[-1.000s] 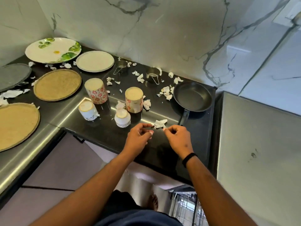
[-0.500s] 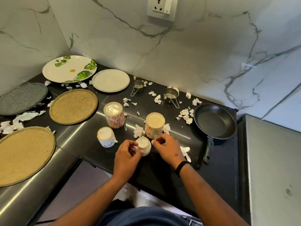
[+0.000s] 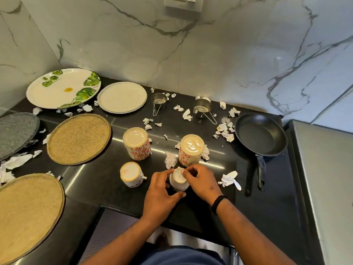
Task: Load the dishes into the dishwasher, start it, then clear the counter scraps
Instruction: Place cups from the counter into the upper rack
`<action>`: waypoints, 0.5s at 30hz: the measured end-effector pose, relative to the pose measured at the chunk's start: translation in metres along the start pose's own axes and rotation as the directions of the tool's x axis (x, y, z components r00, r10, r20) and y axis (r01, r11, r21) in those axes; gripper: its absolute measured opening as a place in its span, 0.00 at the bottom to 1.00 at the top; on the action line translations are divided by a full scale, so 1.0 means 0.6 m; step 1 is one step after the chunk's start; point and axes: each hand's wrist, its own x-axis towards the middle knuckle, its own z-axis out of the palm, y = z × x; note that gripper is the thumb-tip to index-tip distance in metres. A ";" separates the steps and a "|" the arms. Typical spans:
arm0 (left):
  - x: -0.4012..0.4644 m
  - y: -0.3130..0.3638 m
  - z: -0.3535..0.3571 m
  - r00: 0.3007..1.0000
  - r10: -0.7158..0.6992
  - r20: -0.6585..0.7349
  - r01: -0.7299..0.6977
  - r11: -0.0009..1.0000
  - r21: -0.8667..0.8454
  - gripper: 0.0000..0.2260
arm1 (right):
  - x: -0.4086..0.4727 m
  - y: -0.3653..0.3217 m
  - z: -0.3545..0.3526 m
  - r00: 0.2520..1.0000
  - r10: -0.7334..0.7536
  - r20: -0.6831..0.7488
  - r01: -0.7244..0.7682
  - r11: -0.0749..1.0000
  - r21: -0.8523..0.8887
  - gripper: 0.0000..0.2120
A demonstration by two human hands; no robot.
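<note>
The small white cup (image 3: 179, 181) stood upside down near the front edge of the black table (image 3: 248, 217), and both hands were on it: left hand (image 3: 159, 195) and right hand (image 3: 201, 181) curled round its sides, paper scraps (image 3: 229, 179) just beside.

Bare bench (image 3: 200, 213) strip along near edge, tall floral cups (image 3: 136, 144) flanking a gap behind the hands, paper scraps (image 3: 229, 179) and frying pan (image 3: 261, 133) crowding right, plates (image 3: 78, 139) filling left.
</note>
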 end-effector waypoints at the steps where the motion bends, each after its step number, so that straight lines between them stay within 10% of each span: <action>1: 0.001 0.001 0.000 1.000 0.009 0.000 -0.009 1.000 0.003 0.34 | -0.003 0.000 0.001 1.000 0.005 -0.008 -0.005 1.000 0.003 0.14; 15: -0.039 0.067 0.050 0.981 0.194 0.022 -0.193 0.981 -0.028 0.29 | -0.101 0.050 -0.060 0.981 0.004 -0.195 0.032 0.982 0.185 0.10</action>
